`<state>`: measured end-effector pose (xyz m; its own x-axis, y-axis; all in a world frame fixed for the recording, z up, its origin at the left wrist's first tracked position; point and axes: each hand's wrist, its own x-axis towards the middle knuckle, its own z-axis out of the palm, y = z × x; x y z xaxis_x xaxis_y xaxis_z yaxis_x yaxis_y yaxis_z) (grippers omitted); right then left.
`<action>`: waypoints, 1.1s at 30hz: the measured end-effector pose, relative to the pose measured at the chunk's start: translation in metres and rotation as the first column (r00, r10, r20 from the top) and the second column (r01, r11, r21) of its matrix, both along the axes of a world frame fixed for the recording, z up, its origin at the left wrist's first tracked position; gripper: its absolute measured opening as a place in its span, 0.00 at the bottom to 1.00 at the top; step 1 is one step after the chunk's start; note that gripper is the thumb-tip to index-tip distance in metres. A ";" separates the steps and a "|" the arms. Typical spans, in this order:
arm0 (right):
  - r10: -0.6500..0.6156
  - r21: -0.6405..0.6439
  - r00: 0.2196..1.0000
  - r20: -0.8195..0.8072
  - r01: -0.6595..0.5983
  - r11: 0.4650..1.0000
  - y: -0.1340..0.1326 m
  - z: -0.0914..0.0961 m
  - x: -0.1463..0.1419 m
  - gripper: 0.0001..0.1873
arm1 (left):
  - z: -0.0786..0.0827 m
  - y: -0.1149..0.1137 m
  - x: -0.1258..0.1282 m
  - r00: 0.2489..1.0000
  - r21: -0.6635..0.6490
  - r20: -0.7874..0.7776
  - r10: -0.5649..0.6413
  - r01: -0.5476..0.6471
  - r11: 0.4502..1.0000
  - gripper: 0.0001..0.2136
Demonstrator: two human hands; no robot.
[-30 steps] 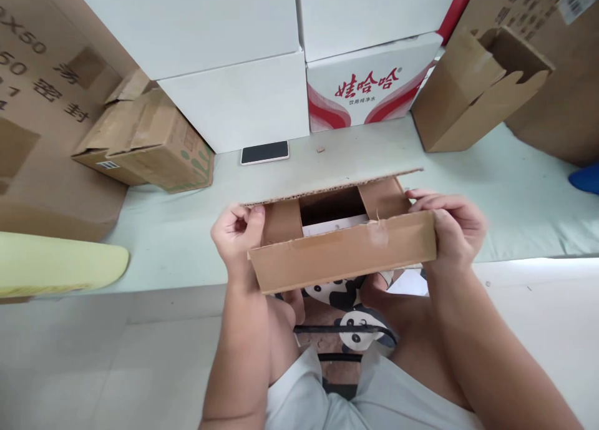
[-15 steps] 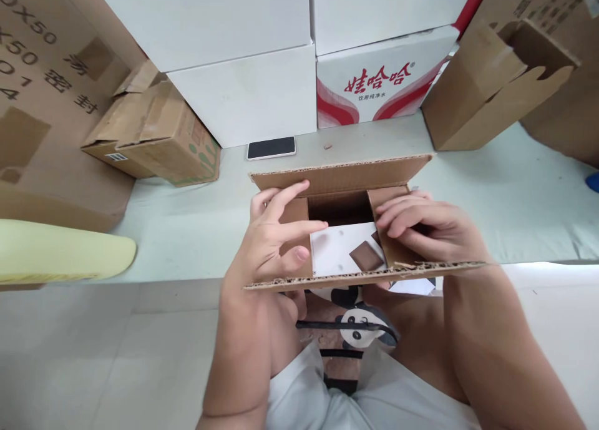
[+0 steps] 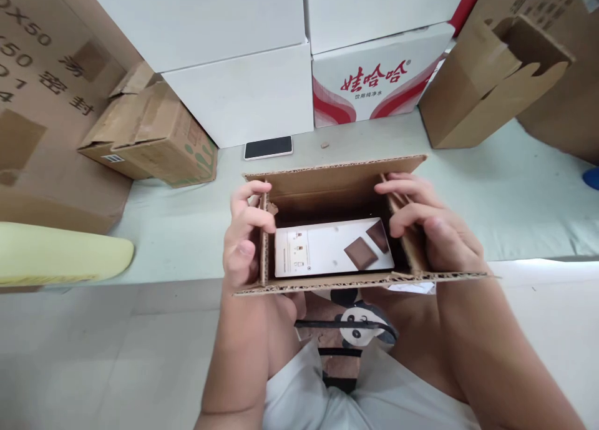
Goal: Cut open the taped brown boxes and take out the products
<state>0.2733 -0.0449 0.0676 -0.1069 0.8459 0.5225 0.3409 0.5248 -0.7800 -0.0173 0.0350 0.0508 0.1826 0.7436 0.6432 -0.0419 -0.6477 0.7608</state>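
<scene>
I hold a small brown cardboard box [image 3: 327, 183] in front of me, its top open toward me. My left hand [image 3: 243, 236] grips the box's left side flap, fingers curled over its edge. My right hand [image 3: 428, 221] grips the right side flap the same way. Both flaps stand spread apart. Inside lies a white package [image 3: 334, 248] printed with brown squares and small pictures.
White cartons [image 3: 243, 87] and a red-and-white printed carton [image 3: 374, 80] stand behind. A dark phone [image 3: 268, 147] lies on the pale green mat [image 3: 163, 230]. Brown boxes sit at left [image 3: 150, 136] and right [image 3: 486, 80]. A yellow board [image 3: 56, 255] juts in at left.
The near long flap has folded down and both side flaps were pulled outward, baring the white package. My hands moved from the flaps' tops to their outer edges.
</scene>
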 end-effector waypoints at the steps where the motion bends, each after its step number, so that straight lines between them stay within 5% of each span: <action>1: -0.041 0.035 0.992 -0.123 0.046 0.998 -0.001 -0.003 -0.003 0.24 | -0.001 0.002 0.000 0.998 0.059 0.050 -0.026 0.023 0.998 0.22; 4: -0.093 0.080 0.919 -0.384 0.134 0.988 -0.006 -0.010 -0.013 0.19 | 0.003 0.004 -0.002 0.996 0.121 0.076 -0.040 0.031 0.992 0.14; 9: -0.110 0.102 0.895 -0.433 0.170 0.980 -0.008 -0.017 -0.015 0.17 | 0.009 0.000 -0.012 0.984 0.096 -0.180 -0.004 0.021 0.995 0.14; 14: -0.073 0.134 0.884 -0.461 0.150 0.979 -0.002 -0.025 -0.010 0.19 | 0.015 -0.012 -0.011 0.985 -0.017 0.117 0.130 -0.128 0.992 0.13; 18: -0.048 0.145 0.907 -0.418 0.118 0.982 -0.002 -0.021 -0.007 0.19 | 0.028 -0.022 -0.019 0.975 -0.126 0.092 0.203 -0.191 0.973 0.17; 22: -0.005 0.181 0.916 -0.401 0.085 0.980 -0.005 -0.017 -0.007 0.18 | 0.059 -0.034 -0.028 0.973 -0.143 -0.043 0.227 -0.231 0.962 0.14; 26: -0.013 0.187 0.894 -0.447 0.108 0.976 -0.006 -0.020 -0.008 0.17 | 0.112 -0.050 -0.004 0.946 0.161 -0.264 0.187 -0.148 0.976 0.06; 28: -0.012 0.192 0.876 -0.482 0.119 0.974 -0.005 -0.023 -0.009 0.17 | 0.138 -0.053 0.023 0.800 0.168 -0.588 0.122 -0.027 0.985 0.05; 30: -0.013 0.186 0.872 -0.489 0.119 0.975 -0.005 -0.024 -0.010 0.18 | 0.157 -0.050 0.056 0.496 0.011 -0.868 -0.015 0.048 0.999 0.08; 33: -0.012 0.165 0.887 -0.462 0.099 0.981 -0.007 -0.026 -0.010 0.18 | 0.166 -0.038 0.098 0.029 -0.237 -0.970 -0.241 0.104 0.966 0.18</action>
